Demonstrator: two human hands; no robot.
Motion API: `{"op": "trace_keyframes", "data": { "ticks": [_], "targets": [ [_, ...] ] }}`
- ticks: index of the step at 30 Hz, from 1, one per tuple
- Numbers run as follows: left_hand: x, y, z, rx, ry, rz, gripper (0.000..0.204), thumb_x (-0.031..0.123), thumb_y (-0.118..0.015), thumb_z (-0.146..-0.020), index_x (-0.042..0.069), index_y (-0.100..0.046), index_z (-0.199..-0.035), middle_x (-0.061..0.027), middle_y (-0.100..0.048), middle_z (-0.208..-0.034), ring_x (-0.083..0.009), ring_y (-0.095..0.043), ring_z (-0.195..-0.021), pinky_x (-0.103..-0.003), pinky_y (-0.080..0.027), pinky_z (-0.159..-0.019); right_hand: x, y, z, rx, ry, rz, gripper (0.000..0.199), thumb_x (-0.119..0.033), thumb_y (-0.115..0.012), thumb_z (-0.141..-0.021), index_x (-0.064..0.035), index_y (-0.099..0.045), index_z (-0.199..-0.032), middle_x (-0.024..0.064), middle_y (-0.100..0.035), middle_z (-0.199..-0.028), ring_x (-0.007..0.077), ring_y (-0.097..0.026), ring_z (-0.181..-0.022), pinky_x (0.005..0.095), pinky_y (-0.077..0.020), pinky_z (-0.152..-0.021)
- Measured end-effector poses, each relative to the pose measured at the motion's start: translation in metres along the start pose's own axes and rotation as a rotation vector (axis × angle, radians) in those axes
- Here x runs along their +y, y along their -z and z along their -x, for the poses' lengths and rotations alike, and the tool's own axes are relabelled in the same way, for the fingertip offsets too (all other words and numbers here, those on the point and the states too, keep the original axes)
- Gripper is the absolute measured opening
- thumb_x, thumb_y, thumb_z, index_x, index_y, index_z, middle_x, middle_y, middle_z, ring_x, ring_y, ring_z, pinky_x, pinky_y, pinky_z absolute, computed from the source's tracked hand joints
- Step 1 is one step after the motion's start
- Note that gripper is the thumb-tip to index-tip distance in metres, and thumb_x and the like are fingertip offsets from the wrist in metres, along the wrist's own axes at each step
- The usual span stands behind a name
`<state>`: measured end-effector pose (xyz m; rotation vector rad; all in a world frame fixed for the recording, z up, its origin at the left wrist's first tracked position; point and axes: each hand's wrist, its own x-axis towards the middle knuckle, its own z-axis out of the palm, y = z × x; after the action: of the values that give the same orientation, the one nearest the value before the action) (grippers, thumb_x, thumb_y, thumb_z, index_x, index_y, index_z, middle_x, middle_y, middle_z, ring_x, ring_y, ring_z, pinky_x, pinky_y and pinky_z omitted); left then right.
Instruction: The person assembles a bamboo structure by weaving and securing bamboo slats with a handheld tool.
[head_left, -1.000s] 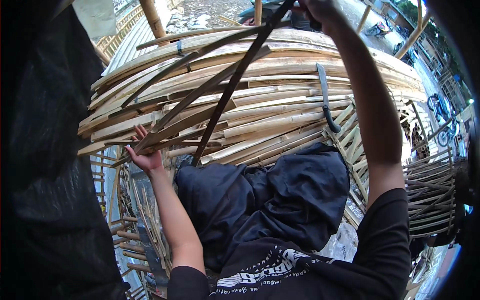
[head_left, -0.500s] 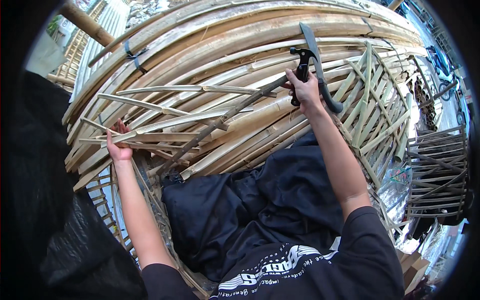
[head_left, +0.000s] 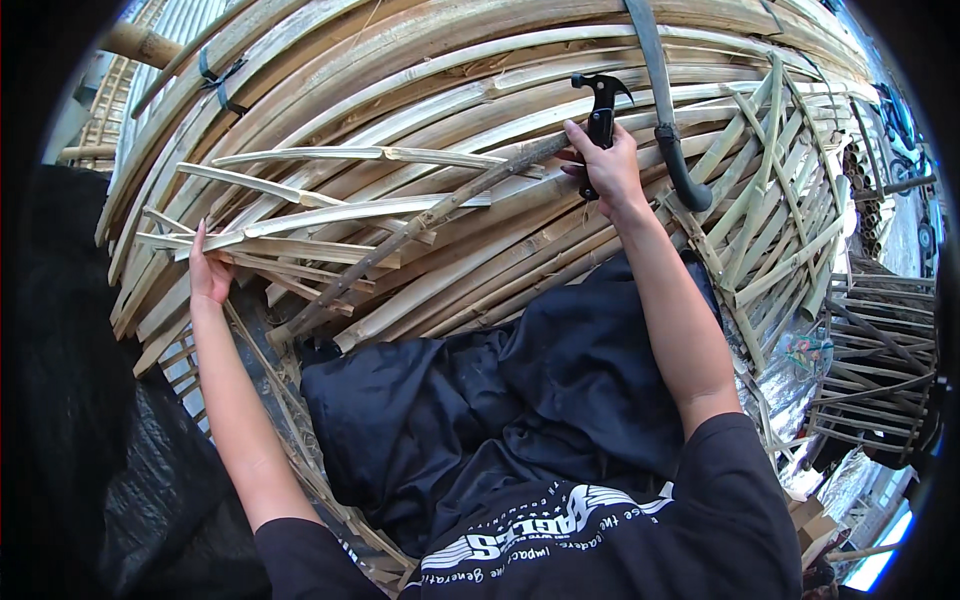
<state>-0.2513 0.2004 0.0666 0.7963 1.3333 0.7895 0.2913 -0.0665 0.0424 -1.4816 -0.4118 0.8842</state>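
My right hand point(head_left: 608, 172) is closed round the black handle of a small claw hammer point(head_left: 601, 108), its head upward. Beside that hand is the upper end of a dark wooden stick point(head_left: 432, 214), which slants down to the left. Several pale split bamboo strips point(head_left: 340, 213) cross the stick and fan out to the left. At their left ends my left hand point(head_left: 210, 270) has its thumb raised in front of a strip, and its fingers are partly hidden under the strips; it appears to grip one.
A long blade with a black hooked handle point(head_left: 683, 175) lies right of the hammer. Long split bamboo poles point(head_left: 440, 90) are piled behind, tied with a dark strap point(head_left: 222, 82). A bamboo lattice point(head_left: 765, 190) leans at the right. Black sheeting point(head_left: 80, 400) hangs at the left.
The view has shifted slightly. The hammer has turned more side-on in my right hand. My left hand stays at the strips' ends, its fingers now less visible behind them.
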Motion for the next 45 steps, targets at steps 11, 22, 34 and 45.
{"op": "trace_keyframes", "data": {
  "ticks": [11,22,34,45],
  "targets": [
    [0.046,-0.05,0.012,0.543,0.142,-1.129,0.098,0.083,-0.033,-0.087,-0.001,-0.059,-0.13,-0.0217,-0.07,-0.111,-0.0325,-0.074,-0.091,-0.041,-0.06,-0.074,0.002,-0.002,-0.002,0.012,-0.002,0.015,0.027,-0.02,-0.075,-0.091,-0.0025,-0.059,-0.103,0.0069,-0.067,-0.092,0.0196,-0.073,-0.077,0.027,-0.0573,-0.055],
    [-0.128,-0.265,0.138,0.055,-1.369,-1.4,0.037,0.034,-0.072,-0.085,0.01,-0.062,-0.112,-0.0087,-0.057,-0.115,-0.026,-0.053,-0.112,-0.047,-0.038,-0.093,0.004,-0.002,-0.003,0.008,0.023,0.027,0.027,-0.021,-0.076,-0.091,-0.0015,-0.059,-0.101,0.0064,-0.066,-0.09,0.0176,-0.071,-0.077,0.0279,-0.0593,-0.057],
    [-0.143,-0.307,0.127,0.004,-1.287,-1.37,0.029,0.03,-0.074,-0.085,0.016,-0.066,-0.11,-0.0029,-0.057,-0.105,-0.0233,-0.054,-0.104,-0.046,-0.037,-0.09,0.002,-0.006,-0.005,0.046,0.093,0.062,0.027,-0.023,-0.076,-0.091,-0.0034,-0.058,-0.096,0.0043,-0.064,-0.081,0.0153,-0.069,-0.069,0.0301,-0.0583,-0.052],
    [-0.137,-0.309,0.115,0.001,-1.335,-1.39,0.029,0.031,-0.072,-0.086,0.017,-0.063,-0.11,-0.0036,-0.054,-0.098,-0.0249,-0.052,-0.097,-0.044,-0.037,-0.081,0.002,-0.003,-0.004,0.052,0.087,-0.023,0.024,-0.018,-0.074,-0.091,-0.0002,-0.06,-0.098,0.0057,-0.063,-0.076,0.014,-0.065,-0.061,0.031,-0.0588,-0.051]
  ]
}}
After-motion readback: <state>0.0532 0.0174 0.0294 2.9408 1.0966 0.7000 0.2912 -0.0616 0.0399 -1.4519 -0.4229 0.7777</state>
